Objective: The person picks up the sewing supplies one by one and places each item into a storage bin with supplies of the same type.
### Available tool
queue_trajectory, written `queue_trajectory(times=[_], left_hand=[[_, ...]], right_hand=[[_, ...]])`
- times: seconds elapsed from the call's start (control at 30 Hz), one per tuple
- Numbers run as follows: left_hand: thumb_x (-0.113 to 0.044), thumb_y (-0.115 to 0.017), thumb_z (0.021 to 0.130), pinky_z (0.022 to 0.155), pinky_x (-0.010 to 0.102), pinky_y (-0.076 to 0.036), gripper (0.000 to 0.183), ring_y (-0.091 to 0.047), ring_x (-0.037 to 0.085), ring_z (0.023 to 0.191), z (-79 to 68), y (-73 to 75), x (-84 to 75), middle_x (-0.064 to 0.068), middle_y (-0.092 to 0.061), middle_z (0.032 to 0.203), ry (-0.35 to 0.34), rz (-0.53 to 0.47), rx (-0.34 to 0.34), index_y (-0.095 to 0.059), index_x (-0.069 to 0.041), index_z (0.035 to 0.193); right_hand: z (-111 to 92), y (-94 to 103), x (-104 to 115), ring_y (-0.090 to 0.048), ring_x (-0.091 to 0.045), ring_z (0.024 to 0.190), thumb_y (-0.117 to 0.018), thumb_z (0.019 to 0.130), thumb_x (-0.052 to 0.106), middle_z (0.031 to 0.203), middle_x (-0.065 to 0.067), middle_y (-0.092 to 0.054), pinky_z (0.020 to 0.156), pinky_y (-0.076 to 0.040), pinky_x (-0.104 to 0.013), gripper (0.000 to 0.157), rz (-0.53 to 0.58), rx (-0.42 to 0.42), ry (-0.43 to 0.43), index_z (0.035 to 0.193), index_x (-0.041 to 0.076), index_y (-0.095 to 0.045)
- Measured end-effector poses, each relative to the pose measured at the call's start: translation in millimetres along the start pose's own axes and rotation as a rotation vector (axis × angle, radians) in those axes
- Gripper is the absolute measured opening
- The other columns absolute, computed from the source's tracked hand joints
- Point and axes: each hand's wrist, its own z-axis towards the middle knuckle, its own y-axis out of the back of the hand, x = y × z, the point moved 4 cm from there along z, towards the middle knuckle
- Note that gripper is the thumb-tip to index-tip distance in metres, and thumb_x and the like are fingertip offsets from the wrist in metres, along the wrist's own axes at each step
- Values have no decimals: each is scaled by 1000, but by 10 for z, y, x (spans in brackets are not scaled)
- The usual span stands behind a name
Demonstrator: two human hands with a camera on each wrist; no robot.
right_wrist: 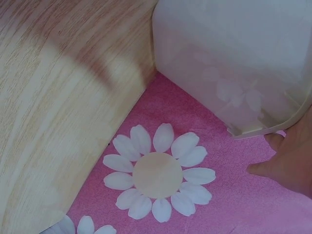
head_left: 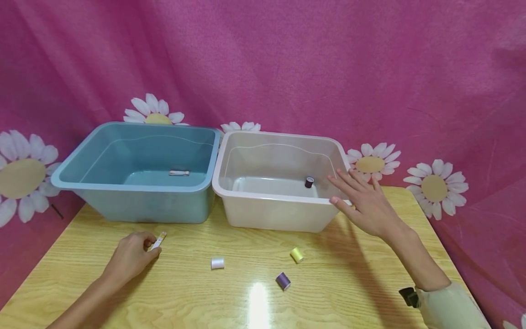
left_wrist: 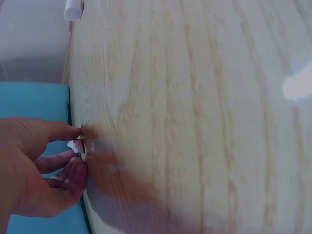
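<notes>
A slim white piece (head_left: 159,241) with yellowish ends is just in front of the blue tub (head_left: 152,205), at the worktop (head_left: 185,297); bare wood shows between it and the tub's front wall. More bare grain runs from it toward the slanting left edge and, on the other side, to the white spool (head_left: 218,263), which lies on its side well apart. The left hand (head_left: 130,257) pinches the piece between thumb and curled fingers, one end poking out beyond them; the left wrist view shows a bit of its reddish print.

The right hand (head_left: 363,201) is spread, fingers apart, at the right side of the beige tub (head_left: 275,214), fingertips reaching over the rim; whether all of them touch it I cannot tell. A pale sleeve (head_left: 452,306) and a dark strap (head_left: 409,297) sit behind that wrist.

The two tubs stand side by side, their rims close or touching. A similar slim piece (head_left: 179,173) lies in the blue one, and a dark spool (head_left: 309,183) in the beige one. In front of the beige tub lie a yellow spool (head_left: 297,255) and a purple spool (head_left: 283,281), near each other but apart. The worktop is glossy, yellowish wood with a bright reflection toward its near side. A pink cloth (head_left: 287,59) with large daisies hangs behind and along both sides.
</notes>
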Motion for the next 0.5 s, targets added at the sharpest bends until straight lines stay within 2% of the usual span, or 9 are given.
queue_trajectory(times=[0.27, 0.5], left_hand=[[-5, -65, 75, 55, 33, -41, 10, -48, 16, 64, 21, -2, -10, 1, -57, 70, -36, -9, -34, -66, 0, 83], [-3, -65, 76, 54, 31, -40, 9, -47, 15, 62, 17, -8, -7, -1, -56, 68, -41, -28, -5, -66, 0, 84]], right_hand=[[1, -3, -3, -8, -25, 138, -41, 94, 48, 150, 1, -21, 104, 8, -55, 55, -7, -8, 5, 145, 32, -26], [6, -9, -8, -9, -25, 138, -41, 94, 48, 149, -4, -25, 104, 8, -54, 55, -12, -15, 12, 144, 32, -27]])
